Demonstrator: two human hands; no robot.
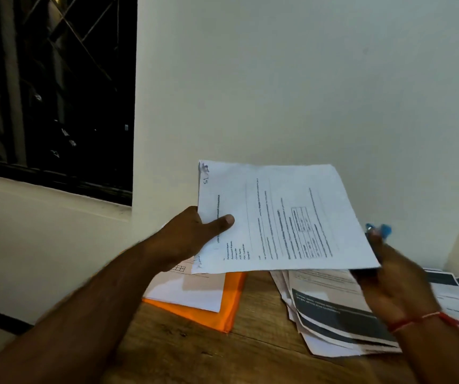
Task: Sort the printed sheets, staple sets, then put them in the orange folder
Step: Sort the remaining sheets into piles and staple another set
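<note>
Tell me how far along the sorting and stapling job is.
Partway. Done: some white sheets already lie on top of the orange folder, not visibly inside. In hand: the left hand pinches a raised set of sheets while the right hand grips a blue tool, likely the stapler, at its edge. Left: the loose pile on the right of the table awaits sorting, stapling and filing.
</note>
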